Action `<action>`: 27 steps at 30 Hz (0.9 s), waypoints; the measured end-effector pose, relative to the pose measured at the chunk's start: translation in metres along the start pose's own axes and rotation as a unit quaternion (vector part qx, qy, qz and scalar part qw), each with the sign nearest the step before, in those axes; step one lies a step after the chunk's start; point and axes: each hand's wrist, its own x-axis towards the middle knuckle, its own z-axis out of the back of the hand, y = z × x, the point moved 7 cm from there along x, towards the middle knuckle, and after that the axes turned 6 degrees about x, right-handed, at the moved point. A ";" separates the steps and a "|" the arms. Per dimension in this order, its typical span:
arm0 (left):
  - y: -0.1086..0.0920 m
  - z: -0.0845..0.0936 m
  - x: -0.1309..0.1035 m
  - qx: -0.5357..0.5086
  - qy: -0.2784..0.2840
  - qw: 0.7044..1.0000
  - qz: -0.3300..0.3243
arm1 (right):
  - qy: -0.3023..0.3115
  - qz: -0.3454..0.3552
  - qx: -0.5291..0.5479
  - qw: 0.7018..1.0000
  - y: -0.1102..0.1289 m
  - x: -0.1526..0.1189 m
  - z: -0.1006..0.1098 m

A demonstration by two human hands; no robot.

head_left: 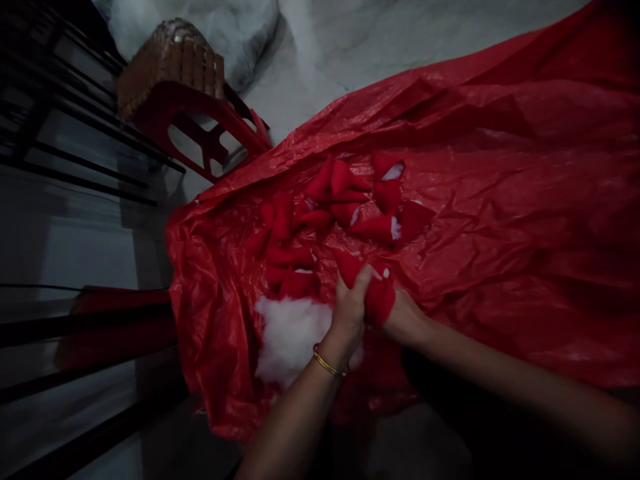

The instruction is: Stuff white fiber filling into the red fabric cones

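My left hand (pixel 351 299) grips a small red fabric pouch (pixel 381 299), its thumb lying across the cloth. A golden bangle (pixel 327 363) circles that wrist. My right hand (pixel 404 319) reaches into the pouch's opening from the right. Its fingers are hidden inside the cloth, so what they hold does not show. A tiny white tuft (pixel 386 273) sits on the pouch. Beside my left hand lies a heap of fluffy white stuffing (pixel 290 333). Beyond my hands are several red fabric cones (pixel 373 229), some with white stuffing showing at their open ends.
A wrinkled red plastic sheet (pixel 500 267) spreads under everything. At the upper left stands a red plastic stool (pixel 193 130) with a brown ribbed object (pixel 175 57) on it. Behind it sits a large white bag (pixel 225 33). Dark metal bars (pixel 85 120) line the left side.
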 end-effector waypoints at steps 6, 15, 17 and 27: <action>0.001 0.019 0.024 -0.141 -0.054 0.983 0.107 | 0.080 0.065 -0.181 0.978 0.017 0.013 -0.014; -0.038 0.069 0.060 -0.164 -0.098 0.974 0.122 | -0.125 0.226 -0.134 0.957 0.055 -0.016 0.040; -0.033 0.067 0.058 -0.161 -0.102 0.974 0.122 | -0.117 0.223 -0.134 0.959 0.054 -0.012 0.035; -0.005 0.030 0.034 -0.162 -0.071 0.975 0.138 | 0.104 0.062 -0.314 0.942 0.050 0.016 -0.008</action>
